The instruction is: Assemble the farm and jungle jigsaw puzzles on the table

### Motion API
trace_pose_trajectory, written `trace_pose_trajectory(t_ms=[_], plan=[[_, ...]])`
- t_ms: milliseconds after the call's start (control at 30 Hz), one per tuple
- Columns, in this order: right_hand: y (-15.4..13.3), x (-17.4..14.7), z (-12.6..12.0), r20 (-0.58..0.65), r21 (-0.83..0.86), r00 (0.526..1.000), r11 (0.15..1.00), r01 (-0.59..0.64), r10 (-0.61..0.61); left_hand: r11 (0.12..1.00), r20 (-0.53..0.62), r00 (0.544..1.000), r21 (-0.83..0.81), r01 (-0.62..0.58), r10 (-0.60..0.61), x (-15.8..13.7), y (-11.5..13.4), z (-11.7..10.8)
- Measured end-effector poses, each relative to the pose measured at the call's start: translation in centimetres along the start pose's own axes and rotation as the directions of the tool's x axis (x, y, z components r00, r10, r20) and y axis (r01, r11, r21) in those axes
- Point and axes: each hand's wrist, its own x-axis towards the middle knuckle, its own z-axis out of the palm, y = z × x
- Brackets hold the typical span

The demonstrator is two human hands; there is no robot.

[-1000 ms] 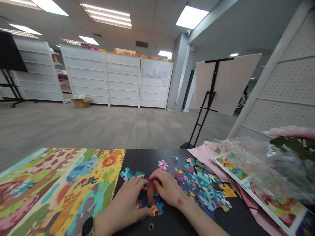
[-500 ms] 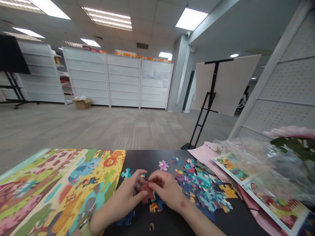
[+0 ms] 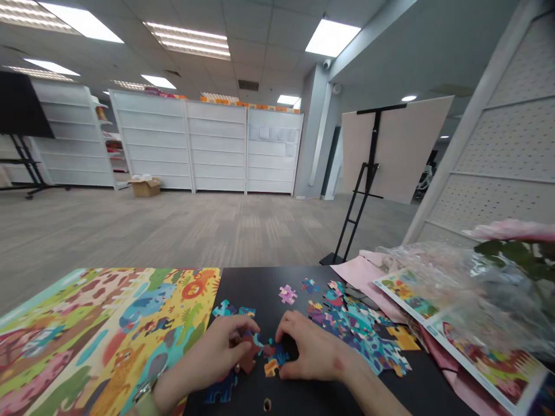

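Note:
My left hand (image 3: 232, 346) pinches a reddish-brown puzzle piece (image 3: 248, 358) between thumb and fingers, tilted up off the black table. My right hand (image 3: 307, 349) is curved, its thumb and fingertips apart beside a small dark blue and orange puzzle group (image 3: 276, 357) lying on the table; the thumb is at the orange part's edge. Below my left hand lies a dark blue puzzle section (image 3: 223, 390), partly hidden by the hand. Teal pieces (image 3: 223, 308) lie just beyond the left fingers.
Loose puzzle pieces (image 3: 359, 329) are heaped to the right, with a pink piece (image 3: 287, 294) farther back. A colourful picture board (image 3: 130, 335) covers the left side. Printed picture sheets (image 3: 468, 346), clear plastic wrap (image 3: 485, 289) and a pink flower (image 3: 515, 230) occupy the right.
My hands have moved apart. The reddish-brown piece has gone left with my left hand, while my right hand has let go of it and opened beside the blue and orange group.

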Motion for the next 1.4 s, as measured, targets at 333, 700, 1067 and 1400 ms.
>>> trace_pose_trajectory(t_ms=[333,700,1067,1400], plan=[[-0.3,0.1,-0.6,-0.036,0.004,0.999,1.0,-0.024,0.024,0.98,0.11,0.988,0.151,-0.128,0.112,-0.4,1.3,0.7],[-0.7,0.0,-0.7,-0.022,0.01,1.0,1.0,-0.014,0.014,0.976,0.076,0.995,0.201,-0.085,0.071,0.0,0.9,1.1],[-0.3,0.0,-0.7,-0.032,0.01,0.998,0.999,-0.051,0.051,0.993,-0.084,0.995,-0.096,-0.062,0.054,0.7,-2.0,1.5],[0.2,-0.3,-1.4,-0.054,-0.011,0.987,0.988,-0.151,0.15,0.952,-0.137,0.99,0.305,0.027,0.016,0.5,-0.1,0.4]])
